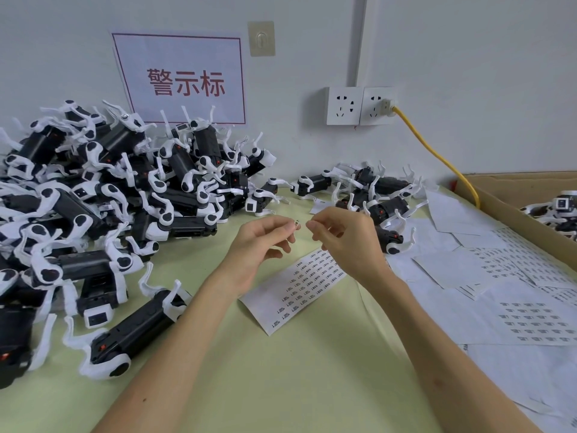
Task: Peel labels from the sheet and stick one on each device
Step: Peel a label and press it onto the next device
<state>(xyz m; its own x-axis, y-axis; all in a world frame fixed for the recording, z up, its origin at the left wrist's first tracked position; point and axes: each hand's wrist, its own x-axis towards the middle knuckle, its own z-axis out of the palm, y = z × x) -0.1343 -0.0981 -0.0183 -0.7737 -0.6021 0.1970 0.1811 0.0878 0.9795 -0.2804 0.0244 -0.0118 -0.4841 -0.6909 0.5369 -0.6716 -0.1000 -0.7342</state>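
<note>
Matt black-and-white plastic devices (103, 195), white paper label sheet (299, 289), cardboard box (512, 210).

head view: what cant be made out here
In the head view:
Too small to read: the label pinched by the left hand, and the label sheet print.
Unclear: whether the right hand touches the label.
Buried: lower devices in the device pile, labelling unseen.
Cut by the right edge: the cardboard box contents.
</note>
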